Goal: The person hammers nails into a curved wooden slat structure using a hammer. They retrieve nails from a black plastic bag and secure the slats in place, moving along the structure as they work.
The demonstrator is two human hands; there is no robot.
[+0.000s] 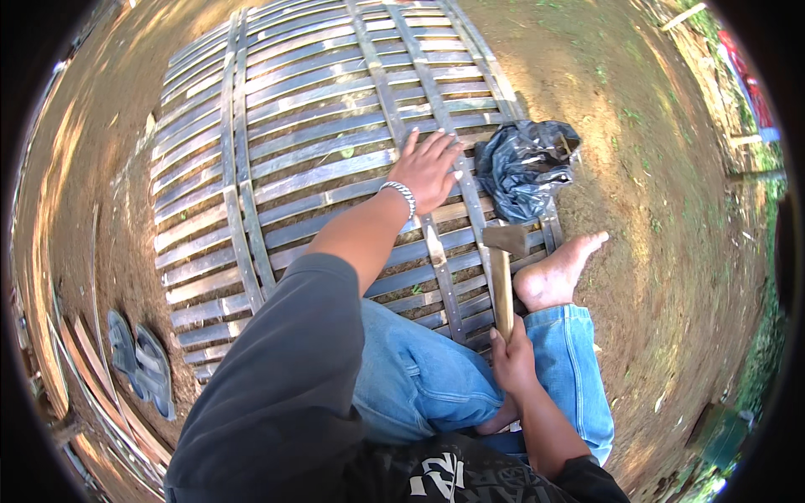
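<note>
A large panel of flat bamboo slats (314,180) lies on the ground beneath me, with paired lengthwise strips crossing the slats. My left hand (429,170) rests palm down on the slats and one of these strips, its fingers stretched out. In my right hand (513,356) is a hammer (501,281), gripped low on its wooden handle with the head pointing up and away from me. Just beyond the hammer head, a crumpled black plastic bag (521,172) sits on the panel's right edge; its contents are hard to make out.
My bare foot (558,272) is at the panel's right edge. A pair of sandals (141,365) lies on the dirt at left, beside long thin strips (96,369). Bare soil (662,251) surrounds the panel. A green container (723,436) stands at lower right.
</note>
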